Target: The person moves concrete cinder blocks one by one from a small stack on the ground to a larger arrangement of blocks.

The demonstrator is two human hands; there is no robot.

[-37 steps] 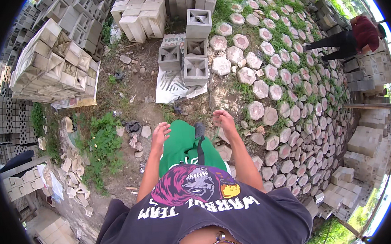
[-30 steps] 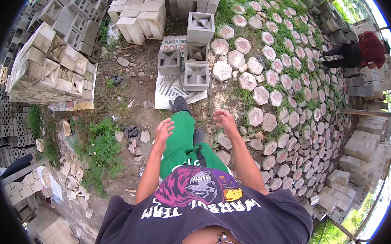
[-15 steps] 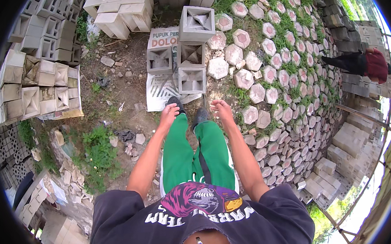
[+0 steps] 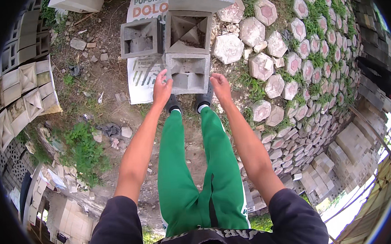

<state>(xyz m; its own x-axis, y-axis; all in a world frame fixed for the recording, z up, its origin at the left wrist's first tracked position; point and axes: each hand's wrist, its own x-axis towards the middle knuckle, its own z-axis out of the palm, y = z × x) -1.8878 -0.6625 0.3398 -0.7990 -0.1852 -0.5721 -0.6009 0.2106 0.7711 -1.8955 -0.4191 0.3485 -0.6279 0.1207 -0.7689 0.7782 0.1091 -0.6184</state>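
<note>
Block [image 4: 187, 74] between left hand [image 4: 161, 90], right hand [image 4: 221, 88]

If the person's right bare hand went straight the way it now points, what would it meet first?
The right bare hand would likely meet the nearest grey, square concrete block, at its right edge; contact is possible now, but depth is unclear.

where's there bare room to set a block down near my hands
On the white sheet, a small strip on your side of the left block, beside the left hand; further left, the dirt between sheet and block stack is broader, with scattered stones. Crowded: the sheet's block cluster, and the hexagonal pavers beyond the right hand.
</note>
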